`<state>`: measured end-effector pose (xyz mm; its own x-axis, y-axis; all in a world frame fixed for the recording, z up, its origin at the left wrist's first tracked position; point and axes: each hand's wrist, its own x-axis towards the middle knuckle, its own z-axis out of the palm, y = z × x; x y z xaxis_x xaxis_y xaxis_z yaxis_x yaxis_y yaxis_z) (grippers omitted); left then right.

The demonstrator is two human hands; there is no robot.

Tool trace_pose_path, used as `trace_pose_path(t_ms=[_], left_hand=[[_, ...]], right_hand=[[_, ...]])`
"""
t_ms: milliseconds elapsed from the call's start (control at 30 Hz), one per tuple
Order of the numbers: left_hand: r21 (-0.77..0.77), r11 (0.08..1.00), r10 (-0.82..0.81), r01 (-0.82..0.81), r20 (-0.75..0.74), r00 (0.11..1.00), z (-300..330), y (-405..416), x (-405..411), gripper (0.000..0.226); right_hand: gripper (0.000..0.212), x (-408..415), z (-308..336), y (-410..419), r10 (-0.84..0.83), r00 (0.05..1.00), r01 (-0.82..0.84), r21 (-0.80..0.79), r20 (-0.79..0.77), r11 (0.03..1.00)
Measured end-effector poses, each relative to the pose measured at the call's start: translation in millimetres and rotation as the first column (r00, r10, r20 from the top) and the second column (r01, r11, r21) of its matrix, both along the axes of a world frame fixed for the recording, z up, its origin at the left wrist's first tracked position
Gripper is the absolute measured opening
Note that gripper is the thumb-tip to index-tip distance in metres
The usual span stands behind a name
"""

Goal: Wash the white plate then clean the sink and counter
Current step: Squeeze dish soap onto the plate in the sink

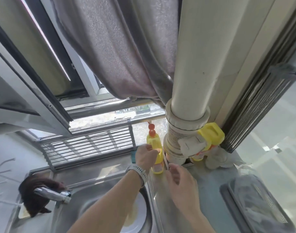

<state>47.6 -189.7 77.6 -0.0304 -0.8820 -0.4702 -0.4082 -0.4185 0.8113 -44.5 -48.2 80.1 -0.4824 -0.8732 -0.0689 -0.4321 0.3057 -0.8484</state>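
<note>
Yellow with an orange top, and standing at the back of the steel counter [209, 179]: gripping this soap bottle [156, 142] with the left hand [146, 156], wearing a pale watch [138, 170] on that wrist, fingers curling round the bottle's side. Reaching in with the right hand [179, 184] just beside it, fingertips pinching the low end of a thin pale strip [166, 161], too small to tell what. Keeping the two hands close but not touching. Leaving the white plate [140, 221] down in the sink [100, 175], under the left arm, with something soft and yellowish lying on it. Seeing a shiny tap [53, 194] on the left with a dark cloth [34, 184] behind it. Seeing a big white pipe [189, 105] right of the bottle, a yellow jug [211, 137] behind the pipe, and a grey curtain [120, 52] hanging above
</note>
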Motion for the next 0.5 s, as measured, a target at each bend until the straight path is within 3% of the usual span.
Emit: trace_pose_path(t_ms=[100, 167, 267, 333, 400, 500], left_hand=[[0.009, 1.000, -0.019, 0.019, -0.069, 0.997, 12.2, 21.7, 23.0, 0.036], [0.009, 0.997, -0.073, 0.075, -0.099, 0.992, 25.4, 35.7, 47.1, 0.033], [-0.023, 0.982, -0.190, 0.189, -0.062, 0.980, 47.1, 54.5, 93.2, 0.022], [-0.045, 0.965, -0.261, 0.259, -0.023, 0.965, 61.8, 65.9, 126.5, 0.023], [-0.053, 0.947, -0.316, 0.316, 0.002, 0.949, 73.7, 78.6, 160.5, 0.027], [-0.077, 0.923, -0.374, 0.376, 0.040, 0.927, 80.9, 99.9, 206.9, 0.030]], right_hand=[[0.022, -0.1, 28.0, -21.4, 0.009, 1.000, -0.006, -0.094, 0.028, 0.996], [0.029, 0.9, 43.3, -32.4, 0.060, 0.998, -0.065, -0.168, -0.035, 0.984], [0.055, -0.2, 63.6, -46.4, 0.190, 0.935, -0.268, -0.248, -0.299, 0.931], [0.068, 1.0, 77.8, -53.5, 0.287, 0.824, -0.412, -0.168, -0.489, 0.896], [0.062, 10.4, 89.2, -56.9, 0.403, 0.698, -0.528, -0.045, -0.592, 0.848], [0.029, 36.2, 91.3, -52.6, 0.553, 0.608, -0.646, 0.051, -0.569, 0.762]])
